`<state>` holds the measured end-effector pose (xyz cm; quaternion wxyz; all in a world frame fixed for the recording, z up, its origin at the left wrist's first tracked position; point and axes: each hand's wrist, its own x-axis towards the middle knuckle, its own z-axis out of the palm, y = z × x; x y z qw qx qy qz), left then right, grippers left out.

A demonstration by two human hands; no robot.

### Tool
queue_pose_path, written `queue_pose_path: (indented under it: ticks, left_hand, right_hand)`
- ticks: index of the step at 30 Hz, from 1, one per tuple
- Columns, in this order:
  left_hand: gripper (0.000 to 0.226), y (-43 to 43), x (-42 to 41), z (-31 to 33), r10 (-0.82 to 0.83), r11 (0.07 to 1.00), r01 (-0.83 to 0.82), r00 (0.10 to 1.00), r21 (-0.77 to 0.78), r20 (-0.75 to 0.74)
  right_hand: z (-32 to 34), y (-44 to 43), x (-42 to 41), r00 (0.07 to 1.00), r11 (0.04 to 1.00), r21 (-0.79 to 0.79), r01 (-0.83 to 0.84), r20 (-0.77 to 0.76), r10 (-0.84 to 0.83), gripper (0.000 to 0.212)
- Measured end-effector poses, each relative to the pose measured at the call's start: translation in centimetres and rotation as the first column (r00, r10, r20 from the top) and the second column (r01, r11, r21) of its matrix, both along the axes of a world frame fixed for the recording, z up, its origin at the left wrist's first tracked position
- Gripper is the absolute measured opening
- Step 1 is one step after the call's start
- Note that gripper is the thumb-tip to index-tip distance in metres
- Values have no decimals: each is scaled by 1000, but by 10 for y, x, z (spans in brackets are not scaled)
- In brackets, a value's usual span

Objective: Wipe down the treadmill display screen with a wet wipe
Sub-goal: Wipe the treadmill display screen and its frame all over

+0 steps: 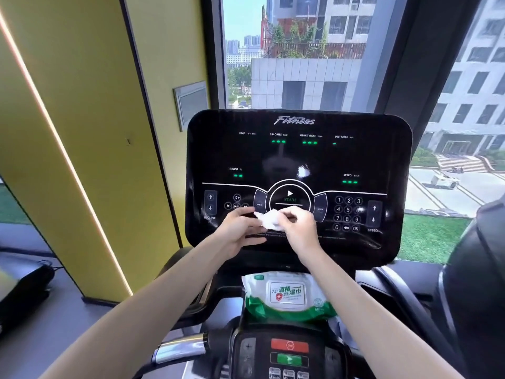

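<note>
Crumpled white wet wipe [269,219] held before the lower centre of the glossy black treadmill display screen [297,160], just below its START ring; long axis roughly sideways, though bunching hides any clear direction. Left hand [237,231] pinching its left edge, right hand [296,225] closed on its right side. Below the screen, green-and-white soft wipe pack [287,295], lid flap apparently shut.

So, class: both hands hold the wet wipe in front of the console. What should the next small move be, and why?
Probably press the wet wipe flat against the display screen and start one stroke. It sits bunched between the left hand and right hand, low by the buttons, so the upper readout area looks not yet reached.
</note>
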<state>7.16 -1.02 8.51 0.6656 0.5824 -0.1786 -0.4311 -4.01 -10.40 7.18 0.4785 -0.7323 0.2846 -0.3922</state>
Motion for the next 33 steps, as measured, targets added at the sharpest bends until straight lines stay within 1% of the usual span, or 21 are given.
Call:
queue_pose_path:
  ticks: [2, 4, 6, 7, 8, 9, 10, 11, 12, 13, 15, 16, 18, 19, 22, 24, 26, 28, 30, 31, 33]
  left_hand:
    - [47, 0, 0, -2, -18, 1000, 19, 999, -18, 27]
    - [49, 3, 1, -4, -62, 998, 61, 996, 10, 63]
    - [50, 8, 1, -5, -182, 978, 166, 974, 123, 135]
    - [51, 10, 2, -4, -233, 963, 203, 957, 177, 173]
    - [51, 9, 5, -2, -240, 959, 196, 947, 205, 215]
    - [49, 8, 7, 1, -188, 970, 136, 946, 202, 266]
    - [46, 5, 12, 5, -99, 985, 51, 950, 165, 295]
    - [45, 3, 16, 10, -34, 993, 2, 962, 119, 271]
    - [45, 2, 19, 14, -33, 996, 16, 977, 85, 210]
    - [42, 1, 19, 17, -92, 994, 81, 982, 73, 162]
    - [29, 2, 16, 16, -220, 971, 201, 961, 126, 165]
    - [25, 1, 15, 13, -229, 968, 206, 958, 144, 171]
    - [22, -1, 16, 9, -156, 984, 142, 978, 106, 138]
    - [23, -2, 18, 8, -117, 991, 108, 986, 78, 119]
    - [31, -2, 24, 10, -35, 999, 32, 995, 34, 96]
    - [39, -2, 28, 9, 8, 1000, -11, 987, 19, 162]
    - [45, -2, 29, 11, 11, 1000, -16, 960, 16, 280]
    - [51, -2, 32, 10, -9, 1000, 9, 920, 3, 391]
    - [52, -3, 34, 13, -22, 999, 42, 861, -27, 508]
    - [49, -3, 34, 15, -19, 997, 54, 832, -47, 554]
    - [46, -3, 34, 19, 19, 996, 43, 776, -84, 630]
  right_hand:
    - [1, -4, 1, 997, 986, 166, 27, 70, -39, 11]
    - [3, -6, 2, 988, 938, 346, -7, 150, -47, 8]
    - [7, -7, 2, 975, 866, 497, -53, 213, -62, 9]
    - [8, -8, 1, 970, 835, 545, -78, 235, -63, 10]
    - [8, -8, 1, 967, 816, 571, -95, 247, -61, 11]
    - [9, -10, 2, 965, 805, 584, -107, 255, -57, 11]
    - [9, -11, 2, 966, 800, 590, -110, 253, -55, 11]
    - [8, -13, 3, 968, 796, 594, -112, 248, -49, 11]
    - [8, -14, 4, 970, 793, 598, -115, 241, -42, 10]
    - [8, -14, 5, 970, 787, 604, -127, 241, -29, 9]
    - [7, -15, 8, 969, 774, 614, -154, 246, -2, 9]
    - [7, -16, 10, 968, 771, 615, -167, 253, 8, 10]
    - [8, -16, 12, 964, 774, 609, -174, 265, 8, 9]
    - [8, -16, 13, 965, 783, 599, -170, 263, 8, 8]
    - [5, -17, 14, 967, 809, 555, -193, 246, 62, 29]
    - [3, -16, 15, 970, 848, 485, -214, 210, 124, 30]
    - [2, -17, 17, 983, 933, 315, -176, 103, 151, 28]
    - [3, -18, 18, 984, 978, 110, -176, -20, 179, 29]
    - [4, -20, 21, 980, 982, -88, -168, -125, 157, 29]
    - [4, -21, 23, 980, 976, -158, -150, -152, 126, 25]
    - [8, -22, 27, 985, 972, -203, -118, -144, 89, 11]
